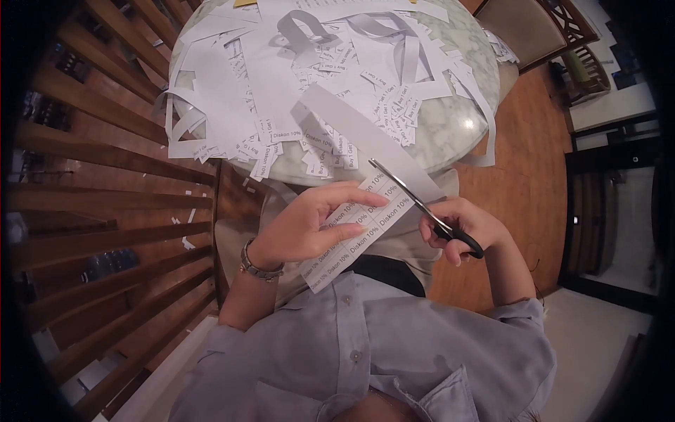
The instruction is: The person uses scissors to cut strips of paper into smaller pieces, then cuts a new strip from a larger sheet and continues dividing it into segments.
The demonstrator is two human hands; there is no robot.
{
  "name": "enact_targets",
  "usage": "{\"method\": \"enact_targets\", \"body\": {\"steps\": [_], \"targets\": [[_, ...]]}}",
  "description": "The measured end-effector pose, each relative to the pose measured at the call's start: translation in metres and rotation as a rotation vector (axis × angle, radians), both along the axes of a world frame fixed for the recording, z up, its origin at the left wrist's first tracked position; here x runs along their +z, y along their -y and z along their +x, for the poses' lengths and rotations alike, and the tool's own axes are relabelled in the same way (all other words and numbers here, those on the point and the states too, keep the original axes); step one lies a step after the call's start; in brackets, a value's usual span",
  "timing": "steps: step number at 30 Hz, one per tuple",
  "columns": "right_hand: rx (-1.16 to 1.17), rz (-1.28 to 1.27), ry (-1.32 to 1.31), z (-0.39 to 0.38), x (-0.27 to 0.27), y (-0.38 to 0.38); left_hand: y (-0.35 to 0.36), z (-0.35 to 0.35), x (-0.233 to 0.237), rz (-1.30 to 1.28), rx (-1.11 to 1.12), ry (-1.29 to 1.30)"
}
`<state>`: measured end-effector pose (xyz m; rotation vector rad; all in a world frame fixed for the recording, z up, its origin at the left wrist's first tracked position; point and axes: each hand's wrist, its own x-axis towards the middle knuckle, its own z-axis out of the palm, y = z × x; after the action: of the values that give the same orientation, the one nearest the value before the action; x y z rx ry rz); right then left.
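My left hand (320,221) pinches a printed sheet (362,239) marked with rows of "Diskon 10%". In my right hand (467,228) is a pair of scissors (415,199) with black handles, its blades lying along the sheet's upper right edge. A blank paper strip (373,137) hangs off beside the blades and reaches up over the table. Beyond my hands, many small cut coupons (334,144) reading "Diskon 10%" and "Buy 1 Get 1" lie in a loose pile.
The round marble table (457,126) carries white sheets and curled paper offcuts (302,28). At the left stands a slatted wooden railing (119,190), with paper scraps (186,243) near it. A cushioned chair (520,28) is at the upper right, on a wooden floor (531,141).
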<state>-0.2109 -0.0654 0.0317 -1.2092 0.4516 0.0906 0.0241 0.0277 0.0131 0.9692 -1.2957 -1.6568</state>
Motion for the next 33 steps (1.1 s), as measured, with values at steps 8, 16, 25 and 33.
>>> {"method": "enact_targets", "body": {"steps": [8,16,25,33], "targets": [[0.043,-0.052,-0.05,-0.003,0.0,0.003,0.001,-0.004,-0.006,-0.107,0.019,-0.063],[-0.359,-0.526,-0.087,0.0,-0.02,-0.004,-0.004,0.024,-0.016,-0.183,0.179,0.01],[-0.65,-0.843,-0.138,0.032,-0.066,-0.014,-0.012,0.032,-0.012,-0.122,0.382,-0.059],[-0.747,-1.452,0.077,0.041,-0.089,-0.024,-0.014,0.036,-0.026,-0.048,0.427,0.04]]}}
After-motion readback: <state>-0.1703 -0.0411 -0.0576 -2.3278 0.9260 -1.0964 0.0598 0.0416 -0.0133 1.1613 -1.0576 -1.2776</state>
